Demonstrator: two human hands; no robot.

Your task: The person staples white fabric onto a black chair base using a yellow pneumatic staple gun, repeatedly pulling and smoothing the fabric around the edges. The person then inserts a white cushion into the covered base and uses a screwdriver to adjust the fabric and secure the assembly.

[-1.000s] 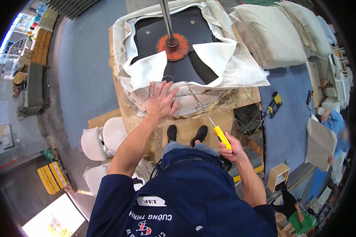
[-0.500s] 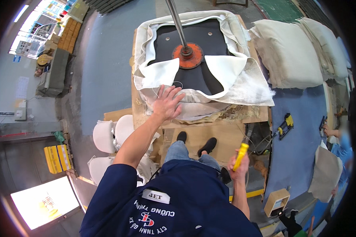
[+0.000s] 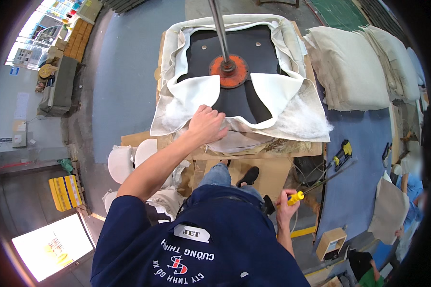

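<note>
An upholstered seat lies with its black underside (image 3: 239, 103) up on a board-topped table, its pale fabric cover (image 3: 307, 103) folded round the rim. White fluffy stuffing (image 3: 297, 117) shows at both near corners. A metal pole rises from the orange-red round plate (image 3: 228, 71) at the seat's middle. My left hand (image 3: 207, 125) is closed at the near edge of the cover, fingers curled over the cloth. Low on the right, away from the seat, my right hand (image 3: 286, 205) grips a yellow-handled screwdriver (image 3: 297, 196); its long thin shaft points up and right.
To the right, a blue-topped bench holds a yellow-and-black staple gun (image 3: 342, 155) and stacked beige cushions (image 3: 347, 69). Pale round-edged pads (image 3: 120, 163) lie below the table on the left. At the far right, another person (image 3: 414, 191) stands beside a beige panel (image 3: 389, 210).
The cover's near left corner has spread outward, baring stuffing. My left hand has gone from flat to curled. My right hand has lowered and turned the screwdriver, so its shaft now shows.
</note>
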